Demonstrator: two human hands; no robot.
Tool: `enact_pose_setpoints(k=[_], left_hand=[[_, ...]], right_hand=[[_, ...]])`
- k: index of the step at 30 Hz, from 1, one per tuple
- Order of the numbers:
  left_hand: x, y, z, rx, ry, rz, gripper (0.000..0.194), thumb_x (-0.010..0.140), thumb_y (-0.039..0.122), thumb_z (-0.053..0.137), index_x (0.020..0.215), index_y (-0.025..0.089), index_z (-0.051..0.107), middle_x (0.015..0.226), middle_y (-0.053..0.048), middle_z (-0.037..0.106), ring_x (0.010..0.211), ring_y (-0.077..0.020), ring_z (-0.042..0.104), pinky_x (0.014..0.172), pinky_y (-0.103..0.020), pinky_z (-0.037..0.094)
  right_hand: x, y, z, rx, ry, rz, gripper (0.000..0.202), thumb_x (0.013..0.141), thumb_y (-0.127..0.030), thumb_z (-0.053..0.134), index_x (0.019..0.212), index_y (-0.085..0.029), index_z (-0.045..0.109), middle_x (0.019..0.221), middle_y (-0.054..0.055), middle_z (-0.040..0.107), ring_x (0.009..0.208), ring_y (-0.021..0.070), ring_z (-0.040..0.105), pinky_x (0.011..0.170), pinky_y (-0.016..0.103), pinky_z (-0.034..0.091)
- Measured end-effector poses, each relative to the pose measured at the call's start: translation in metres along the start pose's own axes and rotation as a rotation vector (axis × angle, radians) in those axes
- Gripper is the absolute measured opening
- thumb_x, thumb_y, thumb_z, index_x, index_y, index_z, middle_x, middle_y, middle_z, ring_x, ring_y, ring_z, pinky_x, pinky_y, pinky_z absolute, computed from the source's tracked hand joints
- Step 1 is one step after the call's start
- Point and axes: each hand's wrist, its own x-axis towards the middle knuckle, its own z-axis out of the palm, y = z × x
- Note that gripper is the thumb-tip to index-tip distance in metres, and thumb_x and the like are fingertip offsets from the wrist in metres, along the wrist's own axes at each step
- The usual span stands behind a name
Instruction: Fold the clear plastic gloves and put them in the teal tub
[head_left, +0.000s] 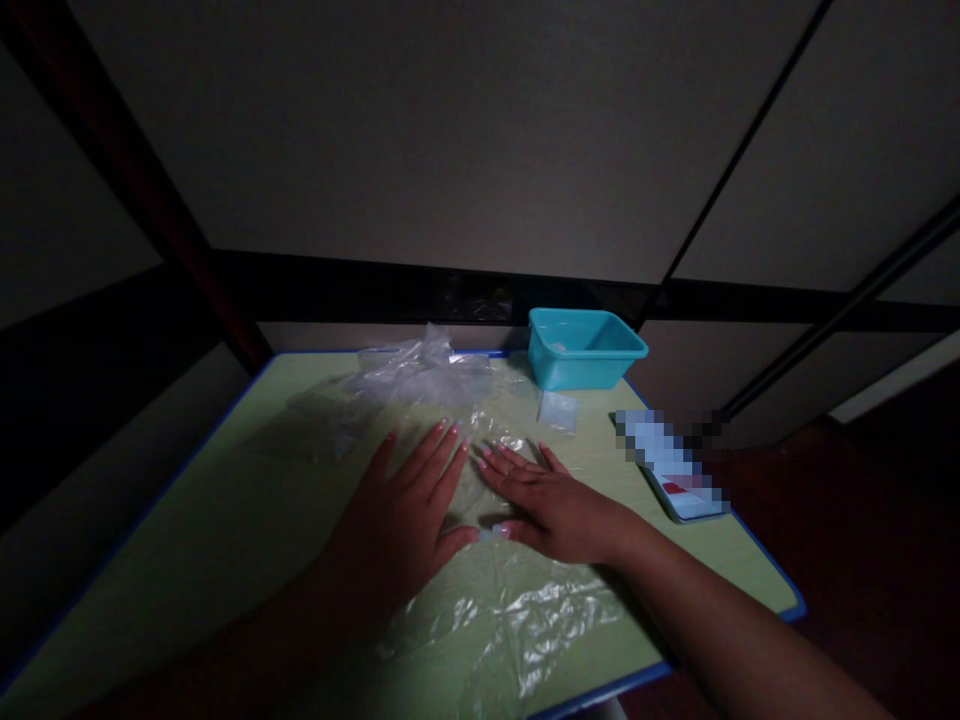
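Both hands lie palm down, fingers extended, grasping nothing. The left hand (401, 505) and right hand (551, 508) rest on a clear plastic sheet (551, 625), thumb tips nearly meeting. The sheet is spread over the near part of the desk (202, 530), reaches toward its near edge and is visibly creased. Whether it is a single film or a flattened bag cannot be determined.

Beyond the fingertips lies a crumpled heap of clear plastic (420, 378); to its right stand a turquoise plastic tub (577, 372) and, just before it, a small clear packet (557, 412). A smartphone (667, 470) lies along the right edge.

Risks, in my judgement: uneven palm pressure could bunch the thin film or fix its creases; a forward sweep could drag the heap; a rightward elbow movement could knock the smartphone off. Dim light could conceal remaining folds.
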Motion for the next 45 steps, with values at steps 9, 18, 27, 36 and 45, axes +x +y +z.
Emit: enact_pose_setpoints(k=[9, 18, 27, 36, 45], left_hand=[[-0.01, 0.002, 0.018, -0.261, -0.246, 0.221, 0.086, 0.083, 0.056, 0.055, 0.151, 0.016, 0.02, 0.154, -0.014, 0.025, 0.141, -0.0294, 0.029, 0.115, -0.054, 0.007], [-0.003, -0.034, 0.02, -0.219, -0.259, 0.081, 0.083, 0.083, 0.066, 0.05, 0.148, 0.018, 0.03, 0.153, -0.015, 0.029, 0.14, -0.0326, 0.03, 0.113, -0.057, 0.002], [0.001, -0.027, 0.017, -0.244, -0.319, 0.15, 0.082, 0.087, 0.067, 0.041, 0.151, 0.021, 0.019, 0.156, -0.015, 0.02, 0.143, -0.0285, 0.022, 0.113, -0.055, -0.001], [0.006, -0.03, 0.01, -0.425, -0.159, 0.283, 0.07, 0.089, 0.067, 0.036, 0.139, 0.019, 0.044, 0.149, -0.015, 0.039, 0.139, -0.0319, 0.03, 0.113, -0.057, 0.01], [0.007, -0.02, 0.012, -0.628, -0.009, 0.368, 0.028, 0.088, 0.045, 0.06, 0.076, 0.021, 0.067, 0.118, -0.006, 0.061, 0.123, -0.0269, 0.045, 0.103, -0.04, 0.039]], right_hand=[[-0.008, -0.003, -0.019, -0.031, 0.105, 0.109, 0.066, 0.095, -0.039, 0.047, 0.151, -0.02, 0.019, 0.157, 0.011, 0.013, 0.145, 0.0274, 0.005, 0.111, 0.063, 0.002], [-0.035, -0.03, -0.046, 0.176, -0.095, -0.193, 0.062, 0.088, -0.037, 0.062, 0.145, -0.034, 0.035, 0.156, 0.001, 0.022, 0.145, 0.0236, 0.013, 0.117, 0.05, 0.012], [-0.04, -0.038, -0.014, 0.21, -0.302, -0.298, 0.073, 0.077, -0.027, 0.074, 0.14, -0.042, 0.041, 0.155, 0.0, 0.015, 0.143, 0.0326, 0.014, 0.112, 0.062, 0.002], [-0.026, -0.037, -0.022, 0.313, -0.244, -0.318, 0.068, 0.082, -0.035, 0.07, 0.143, -0.024, 0.041, 0.145, 0.009, 0.045, 0.136, 0.0257, 0.038, 0.117, 0.05, -0.001], [-0.014, -0.026, -0.03, 0.527, -0.055, -0.258, 0.031, 0.089, -0.027, 0.062, 0.119, -0.02, 0.061, 0.116, 0.007, 0.067, 0.11, 0.0179, 0.06, 0.097, 0.034, 0.043]])
